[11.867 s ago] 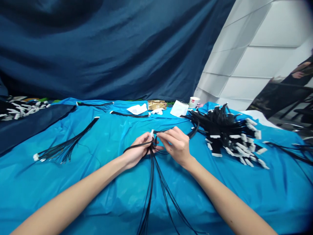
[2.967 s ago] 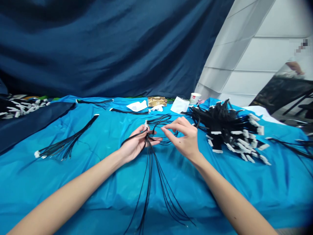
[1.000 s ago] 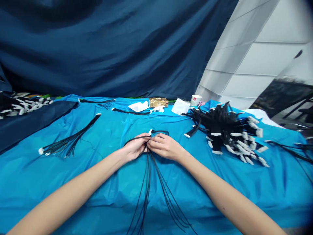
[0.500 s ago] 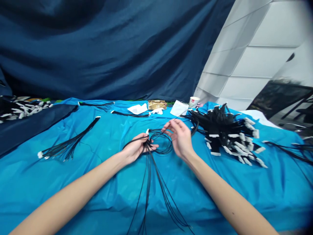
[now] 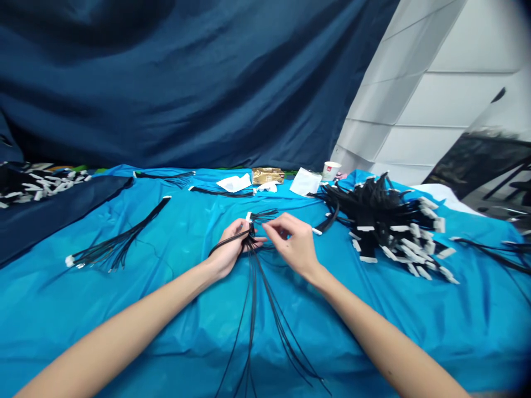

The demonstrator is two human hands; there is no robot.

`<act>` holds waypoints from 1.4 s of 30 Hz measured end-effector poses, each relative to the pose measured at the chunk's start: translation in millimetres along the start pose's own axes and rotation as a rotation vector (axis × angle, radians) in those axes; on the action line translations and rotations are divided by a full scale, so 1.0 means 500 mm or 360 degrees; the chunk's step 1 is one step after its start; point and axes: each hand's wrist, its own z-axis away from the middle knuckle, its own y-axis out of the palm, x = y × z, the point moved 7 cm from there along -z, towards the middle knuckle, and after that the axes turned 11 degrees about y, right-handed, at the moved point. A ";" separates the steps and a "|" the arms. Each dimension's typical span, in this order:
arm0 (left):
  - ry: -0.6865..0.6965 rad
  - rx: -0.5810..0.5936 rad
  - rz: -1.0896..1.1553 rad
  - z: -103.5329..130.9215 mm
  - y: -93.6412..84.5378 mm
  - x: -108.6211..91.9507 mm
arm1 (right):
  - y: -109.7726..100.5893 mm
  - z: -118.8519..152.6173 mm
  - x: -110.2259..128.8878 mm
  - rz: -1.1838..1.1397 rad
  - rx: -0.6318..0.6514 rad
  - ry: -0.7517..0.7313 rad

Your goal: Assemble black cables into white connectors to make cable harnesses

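My left hand (image 5: 229, 247) is closed around a wire harness (image 5: 253, 287) of thin black wires. A white connector (image 5: 249, 216) sticks up above its fingers, and short wire ends (image 5: 265, 214) fan out beside it. Long loose wires hang from the grip toward the near edge. A thicker black strand bends round behind the wrist. My right hand (image 5: 292, 243) is just right of the bundle, thumb and forefinger pinched on a thin black wire close to the left fingertips. Part of a wire loop shows beneath the right hand; the rest is hidden.
A large pile of black harnesses with white connectors (image 5: 373, 207) lies to the right. Another harness (image 5: 124, 232) is at left, with more white-ended cables (image 5: 39, 185) beyond. Paper pieces (image 5: 306, 181), a gold packet (image 5: 267, 176) and a paper cup (image 5: 331, 171) stand along the back.
My right hand has moved left and closed its fingers into a pinch beside the left hand. The round wire loop has shrunk or slipped under the right hand. My left hand keeps its hold.
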 end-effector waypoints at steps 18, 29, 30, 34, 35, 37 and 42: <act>0.0222 0.0014 -0.0245 -0.002 0.009 -0.026 | 0.010 0.003 -0.037 -0.0182 0.0016 0.0370; 0.0292 0.0111 -0.0333 -0.003 0.006 -0.020 | 0.006 0.008 -0.024 -0.0159 0.0017 0.0257; 0.0281 0.0118 -0.0330 -0.003 0.006 -0.019 | 0.006 0.009 -0.022 -0.0154 0.0025 0.0240; 0.0185 0.0166 -0.0273 -0.002 0.013 -0.016 | 0.008 0.009 -0.018 -0.0108 0.0036 0.0198; 0.0155 0.0172 -0.0243 -0.002 0.014 -0.015 | 0.009 0.009 -0.018 -0.0092 0.0032 0.0188; 0.0111 0.0163 -0.0156 -0.002 0.016 -0.014 | 0.008 0.009 -0.016 -0.0035 0.0020 0.0122; 0.0062 0.0071 0.0139 -0.016 -0.003 -0.022 | 0.005 0.015 0.010 0.0409 -0.0010 -0.0407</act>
